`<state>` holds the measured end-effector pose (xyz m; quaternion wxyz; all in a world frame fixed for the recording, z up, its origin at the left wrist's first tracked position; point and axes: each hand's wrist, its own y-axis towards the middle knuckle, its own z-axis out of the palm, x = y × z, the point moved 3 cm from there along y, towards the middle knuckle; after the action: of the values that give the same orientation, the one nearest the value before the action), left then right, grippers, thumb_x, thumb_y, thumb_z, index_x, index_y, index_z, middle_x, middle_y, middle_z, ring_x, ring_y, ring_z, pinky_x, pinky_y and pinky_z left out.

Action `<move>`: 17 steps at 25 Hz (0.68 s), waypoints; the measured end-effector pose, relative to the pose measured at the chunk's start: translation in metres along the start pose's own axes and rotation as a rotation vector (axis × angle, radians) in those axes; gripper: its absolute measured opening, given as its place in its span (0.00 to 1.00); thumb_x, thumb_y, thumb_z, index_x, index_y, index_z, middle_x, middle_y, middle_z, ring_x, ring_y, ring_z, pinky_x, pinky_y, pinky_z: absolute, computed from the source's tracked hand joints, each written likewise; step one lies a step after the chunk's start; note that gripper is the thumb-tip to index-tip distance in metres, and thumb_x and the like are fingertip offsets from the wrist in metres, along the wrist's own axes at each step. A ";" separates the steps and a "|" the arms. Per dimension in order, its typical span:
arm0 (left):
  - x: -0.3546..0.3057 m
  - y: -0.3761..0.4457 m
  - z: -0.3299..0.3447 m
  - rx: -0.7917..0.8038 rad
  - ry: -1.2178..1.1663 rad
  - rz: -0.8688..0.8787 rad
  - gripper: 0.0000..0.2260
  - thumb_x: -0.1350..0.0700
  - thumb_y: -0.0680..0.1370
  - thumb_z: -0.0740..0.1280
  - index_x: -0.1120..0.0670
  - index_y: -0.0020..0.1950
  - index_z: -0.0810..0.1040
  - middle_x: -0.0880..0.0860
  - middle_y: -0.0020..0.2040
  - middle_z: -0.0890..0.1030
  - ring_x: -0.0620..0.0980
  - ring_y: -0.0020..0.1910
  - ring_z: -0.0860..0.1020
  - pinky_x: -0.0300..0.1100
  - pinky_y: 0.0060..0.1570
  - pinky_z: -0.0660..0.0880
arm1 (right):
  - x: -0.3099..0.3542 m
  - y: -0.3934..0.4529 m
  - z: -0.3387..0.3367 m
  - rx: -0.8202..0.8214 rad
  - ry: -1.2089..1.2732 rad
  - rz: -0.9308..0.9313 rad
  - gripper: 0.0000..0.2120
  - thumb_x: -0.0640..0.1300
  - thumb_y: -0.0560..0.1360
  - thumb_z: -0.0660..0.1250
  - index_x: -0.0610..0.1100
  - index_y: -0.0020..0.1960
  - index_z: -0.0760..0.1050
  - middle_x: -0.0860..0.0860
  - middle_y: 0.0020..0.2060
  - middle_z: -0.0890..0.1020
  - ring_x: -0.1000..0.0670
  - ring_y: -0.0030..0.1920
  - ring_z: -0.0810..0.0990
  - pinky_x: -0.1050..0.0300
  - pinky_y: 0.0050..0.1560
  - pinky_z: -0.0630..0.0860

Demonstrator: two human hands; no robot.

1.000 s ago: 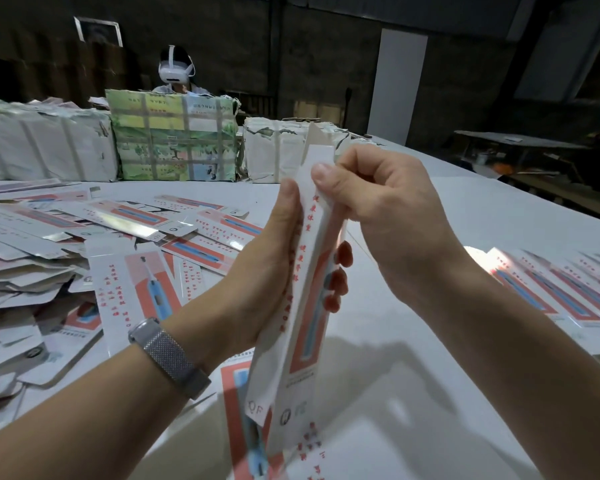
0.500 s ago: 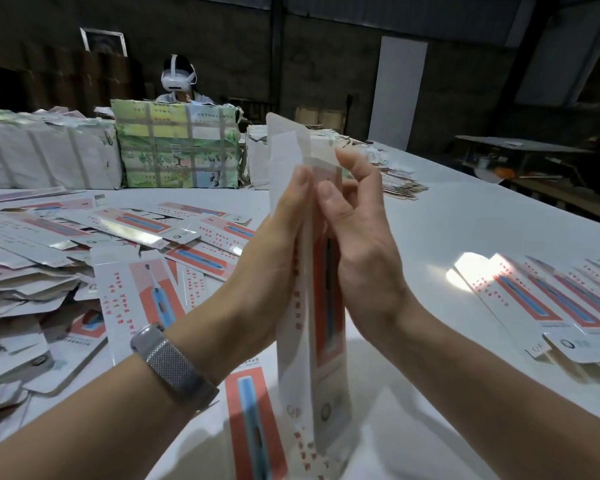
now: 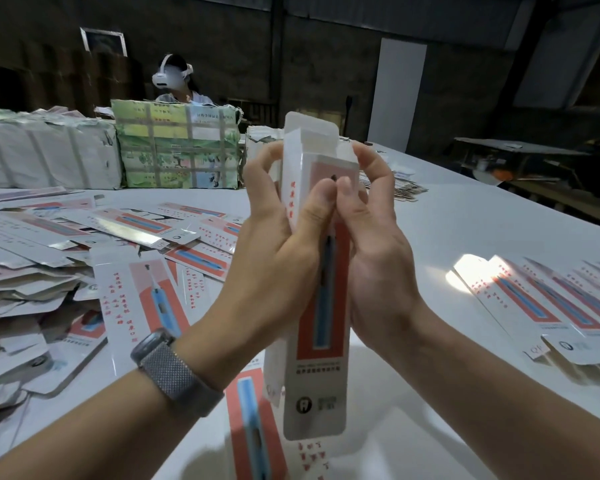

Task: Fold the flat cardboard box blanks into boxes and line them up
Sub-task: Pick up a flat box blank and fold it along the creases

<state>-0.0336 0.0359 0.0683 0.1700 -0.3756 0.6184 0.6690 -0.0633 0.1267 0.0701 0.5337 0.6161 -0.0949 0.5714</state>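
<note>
box: a long narrow toothbrush box (image 3: 321, 341) is held upright above the worktop (image 3: 465, 237), squared into a sleeve, both ends not yet closed; top tuck flap (image 3: 310, 124) stands up.
left hand: left hand (image 3: 274, 244) is wrapped round the box's left side, thumb pressed on the printed front panel, fingers (image 3: 262, 157) curled behind the top edge.
right hand: right hand (image 3: 378, 258) is curled round the right side, thumb set beside the left thumb on the front, fingers (image 3: 373, 161) hooked over the upper right corner.
risk, crush: thin card is squeezed from both sides; too much thumb pressure is judged likely to dent the front panel or collapse the sleeve flat.
risk, flap: the flap could be creased off its score line or torn if tucked at a skew.
risk, slip: the bottom end hangs unsupported, so the box could twist in the grip.
risk, mix-up: loose flat blanks (image 3: 142, 299) are piled at left, close by; a set-down box could be knocked by them instead of joining the finished row (image 3: 551, 306) at right.
hidden, back: the box's rear panel and side flaps are covered by both hands.
hidden, bottom: whether the lower end is tucked cannot be told.
hidden, row: the row at right is cut off by the frame edge; count unclear.
hidden, print: small text is unreadable.
</note>
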 end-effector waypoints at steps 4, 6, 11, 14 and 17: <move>0.003 -0.004 0.001 0.024 -0.187 -0.017 0.14 0.52 0.83 0.58 0.39 0.66 0.60 0.53 0.54 0.83 0.51 0.51 0.85 0.41 0.46 0.81 | -0.004 -0.003 -0.002 -0.001 0.027 0.022 0.17 0.50 0.80 0.57 0.57 0.68 0.64 0.41 0.63 0.76 0.42 0.60 0.81 0.39 0.62 0.77; 0.004 -0.005 0.001 0.027 -0.240 -0.026 0.10 0.53 0.84 0.57 0.43 0.63 0.63 0.53 0.52 0.83 0.50 0.48 0.85 0.39 0.43 0.80 | -0.005 -0.002 -0.004 -0.027 0.045 0.050 0.16 0.50 0.80 0.57 0.56 0.67 0.66 0.40 0.63 0.76 0.40 0.59 0.80 0.38 0.61 0.77; 0.003 -0.006 0.002 0.013 -0.277 -0.066 0.06 0.54 0.83 0.56 0.45 0.59 0.65 0.46 0.45 0.83 0.44 0.42 0.84 0.35 0.41 0.79 | 0.001 0.001 -0.005 -0.074 -0.035 0.057 0.08 0.43 0.84 0.56 0.48 0.61 0.69 0.37 0.55 0.77 0.45 0.49 0.82 0.47 0.52 0.81; 0.003 -0.008 0.005 0.030 -0.258 -0.045 0.04 0.53 0.84 0.55 0.46 0.58 0.66 0.46 0.43 0.83 0.43 0.40 0.83 0.34 0.40 0.78 | 0.003 0.000 -0.007 -0.114 -0.090 0.048 0.07 0.42 0.83 0.55 0.40 0.58 0.67 0.33 0.51 0.76 0.44 0.46 0.79 0.47 0.47 0.79; 0.005 -0.010 0.005 0.046 -0.265 -0.072 0.04 0.51 0.83 0.55 0.45 0.57 0.66 0.48 0.41 0.83 0.45 0.39 0.83 0.37 0.39 0.79 | 0.002 -0.001 -0.008 -0.147 -0.119 0.034 0.06 0.40 0.83 0.55 0.38 0.57 0.66 0.34 0.48 0.76 0.44 0.43 0.79 0.48 0.45 0.78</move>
<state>-0.0317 0.0416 0.0580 0.2826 -0.3016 0.5920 0.6918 -0.0666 0.1341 0.0699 0.5613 0.6065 -0.1785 0.5341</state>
